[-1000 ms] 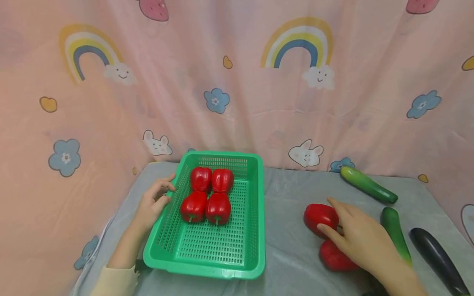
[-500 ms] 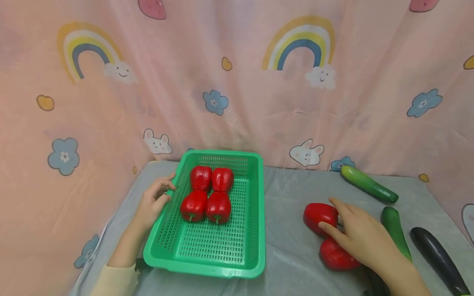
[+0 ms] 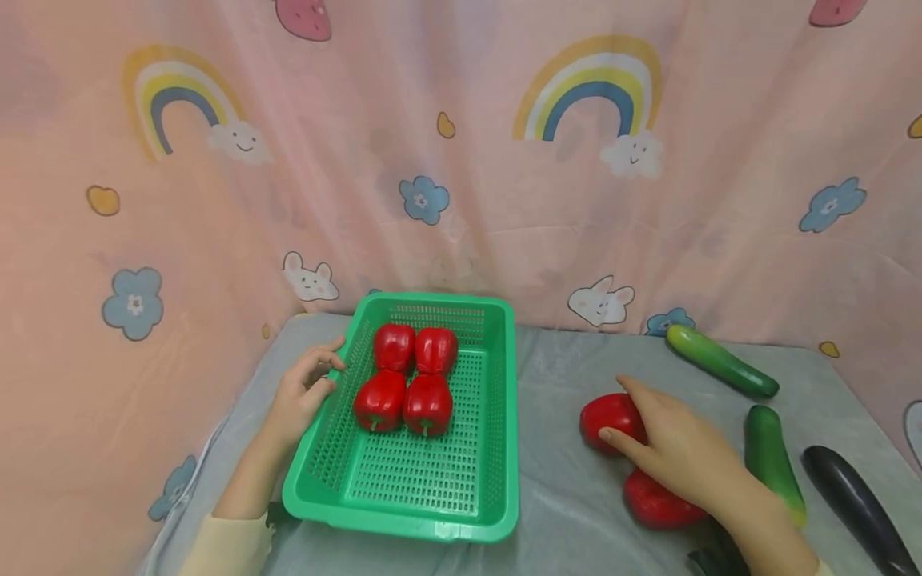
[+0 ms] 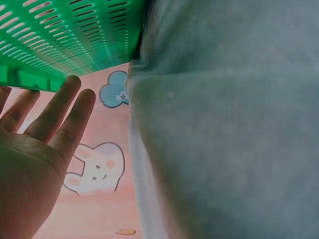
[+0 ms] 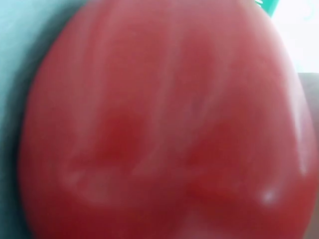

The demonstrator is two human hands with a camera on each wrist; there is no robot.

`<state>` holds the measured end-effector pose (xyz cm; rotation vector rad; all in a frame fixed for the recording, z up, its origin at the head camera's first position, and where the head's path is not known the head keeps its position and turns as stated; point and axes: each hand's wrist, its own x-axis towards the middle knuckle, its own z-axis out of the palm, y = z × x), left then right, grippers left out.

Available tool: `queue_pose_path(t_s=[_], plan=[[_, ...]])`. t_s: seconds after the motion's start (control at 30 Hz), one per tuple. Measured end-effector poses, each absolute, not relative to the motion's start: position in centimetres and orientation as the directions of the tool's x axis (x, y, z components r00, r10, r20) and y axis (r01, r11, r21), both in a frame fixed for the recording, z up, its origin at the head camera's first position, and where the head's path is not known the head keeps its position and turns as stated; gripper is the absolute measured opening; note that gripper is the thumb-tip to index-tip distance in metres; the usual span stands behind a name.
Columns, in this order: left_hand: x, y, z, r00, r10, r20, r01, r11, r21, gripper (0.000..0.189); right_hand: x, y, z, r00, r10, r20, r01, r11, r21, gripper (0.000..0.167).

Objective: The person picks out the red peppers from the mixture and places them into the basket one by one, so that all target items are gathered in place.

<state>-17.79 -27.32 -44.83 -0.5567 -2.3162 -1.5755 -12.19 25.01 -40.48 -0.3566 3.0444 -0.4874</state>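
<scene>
Right of the basket (image 3: 508, 480), the right hand (image 3: 677, 444) grasps a pepper (image 3: 608, 413) from opposite sides, likely for a firm hold; the left hand (image 3: 301, 394), relaxed, rests against the basket, perhaps to steady it.

Four round red peppers (image 3: 428, 402) lie in the green rectangular plastic basket (image 3: 403, 526); right of the basket are two other red peppers (image 3: 657, 502), farther right a long dark eggplant (image 3: 857, 502).
</scene>
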Motion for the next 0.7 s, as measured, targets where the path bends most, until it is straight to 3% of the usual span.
queue_pose_path(t_s=[0.27, 0.7], plan=[[-17.7, -27.3, -44.8, -0.886, 0.154, 0.437, 0.463, 0.327, 0.824, 0.026, -12.7, 23.8, -40.7, -0.953, -0.302, -0.008, -0.283, 0.901, -0.328, 0.093], [-17.9, -27.4, -45.1, -0.885, 0.161, 0.436, 0.465, 0.325, 0.824, 0.026, -12.8, 22.9, -41.7, -0.95, -0.311, 0.018, -0.301, 0.902, -0.309, 0.098]])
